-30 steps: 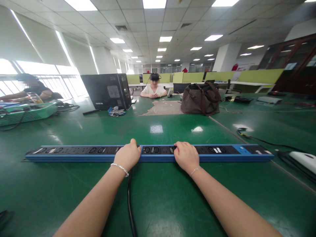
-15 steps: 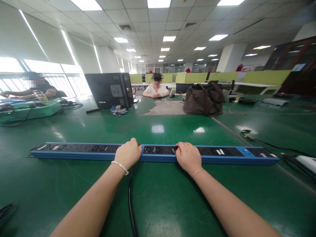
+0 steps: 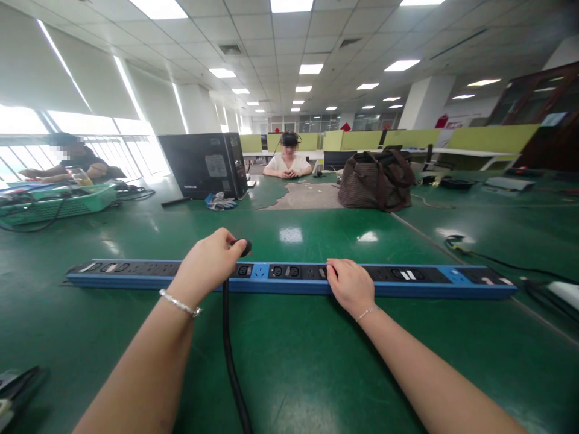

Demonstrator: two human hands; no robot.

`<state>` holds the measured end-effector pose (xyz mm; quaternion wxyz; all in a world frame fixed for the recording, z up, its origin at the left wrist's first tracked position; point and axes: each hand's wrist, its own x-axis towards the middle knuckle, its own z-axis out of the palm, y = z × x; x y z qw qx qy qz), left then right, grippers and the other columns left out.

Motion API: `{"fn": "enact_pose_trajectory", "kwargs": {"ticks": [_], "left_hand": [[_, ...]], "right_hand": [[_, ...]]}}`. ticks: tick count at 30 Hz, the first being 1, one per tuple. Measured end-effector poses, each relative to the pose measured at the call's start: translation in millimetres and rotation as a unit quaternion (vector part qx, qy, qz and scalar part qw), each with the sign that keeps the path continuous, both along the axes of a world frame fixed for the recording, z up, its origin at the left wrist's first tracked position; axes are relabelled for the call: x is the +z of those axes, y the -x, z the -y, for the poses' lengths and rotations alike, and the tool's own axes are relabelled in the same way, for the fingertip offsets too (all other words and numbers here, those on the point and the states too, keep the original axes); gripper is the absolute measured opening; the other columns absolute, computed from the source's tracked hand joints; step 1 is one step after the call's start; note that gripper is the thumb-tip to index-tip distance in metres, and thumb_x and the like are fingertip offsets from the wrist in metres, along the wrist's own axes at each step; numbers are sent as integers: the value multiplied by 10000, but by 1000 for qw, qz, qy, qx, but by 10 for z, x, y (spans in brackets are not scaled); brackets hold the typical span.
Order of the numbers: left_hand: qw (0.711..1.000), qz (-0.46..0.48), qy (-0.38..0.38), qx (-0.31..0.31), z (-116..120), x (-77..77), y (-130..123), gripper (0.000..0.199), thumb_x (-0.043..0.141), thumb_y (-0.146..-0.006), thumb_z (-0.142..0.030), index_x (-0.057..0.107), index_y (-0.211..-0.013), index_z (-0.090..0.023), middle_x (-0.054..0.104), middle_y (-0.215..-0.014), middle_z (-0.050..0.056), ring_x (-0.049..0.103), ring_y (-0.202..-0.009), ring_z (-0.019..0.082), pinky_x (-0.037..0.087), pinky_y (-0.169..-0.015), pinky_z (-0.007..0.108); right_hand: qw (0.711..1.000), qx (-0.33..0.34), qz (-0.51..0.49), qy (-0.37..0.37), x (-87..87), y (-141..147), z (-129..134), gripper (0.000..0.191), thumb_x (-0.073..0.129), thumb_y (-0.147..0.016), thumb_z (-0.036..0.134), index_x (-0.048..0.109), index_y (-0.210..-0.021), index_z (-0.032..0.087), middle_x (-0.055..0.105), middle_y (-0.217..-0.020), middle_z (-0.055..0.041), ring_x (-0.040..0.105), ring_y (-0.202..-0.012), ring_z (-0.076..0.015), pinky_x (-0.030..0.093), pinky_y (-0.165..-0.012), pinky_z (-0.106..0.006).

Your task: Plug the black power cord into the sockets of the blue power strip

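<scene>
Lit ceiling panels (image 3: pixel 311 69), pale blinds (image 3: pixel 94 78), yellow-green partitions (image 3: pixel 359 140)

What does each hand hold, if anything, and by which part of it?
The left hand holds the black cable by its plug. The right hand grips the blue power strip from above, a little right of its middle.

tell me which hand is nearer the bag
Right. The right hand rests on the strip, nearer the camera than the bag; the left hand, holding the plug above the strip, is farther to the bag's left.
</scene>
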<state>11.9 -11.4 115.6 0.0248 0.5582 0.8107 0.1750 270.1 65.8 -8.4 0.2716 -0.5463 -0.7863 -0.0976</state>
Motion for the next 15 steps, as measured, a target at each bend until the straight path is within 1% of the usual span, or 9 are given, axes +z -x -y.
{"fn": "enact_pose_trajectory", "kwargs": {"ticks": [3,6,11,15], "left_hand": [[999,-19,35,-28,-162,-205,-11,392,374,-800,-523,587,-890,-207,693,-819,70,632,-817,227,443,-683,305],[997,-39,53,-37,-252,-350,-42,381,372,-800,-507,592,-875,-204,696,-871,96,636,-850,241,451,-710,318],[995,-40,81,-45,-285,-463,-76,378,371,-802,-497,589,-891,-201,696,-921,120,641,-866,261,460,-722,344],[994,-43,93,-46,-297,-519,-109,369,372,-808,-481,586,-896,-194,694,-912,129,645,-882,264,463,-732,346]], "right_hand": [[1000,3,-2,-6,-7,-9,-4,298,391,-903,255,682,-939,201,698,-976,-47,601,-939,-156,396,-811,-272],[1000,9,-1,-3,-3,-10,-5,294,402,-901,256,686,-965,212,700,-993,-38,605,-948,-153,405,-820,-272],[1000,13,2,6,8,-3,-8,294,402,-901,251,684,-977,217,703,-984,-35,603,-957,-155,405,-831,-277],[1000,9,-3,2,-9,-3,-12,289,402,-876,190,679,-960,201,700,-992,-44,601,-960,-152,404,-835,-279]]}}
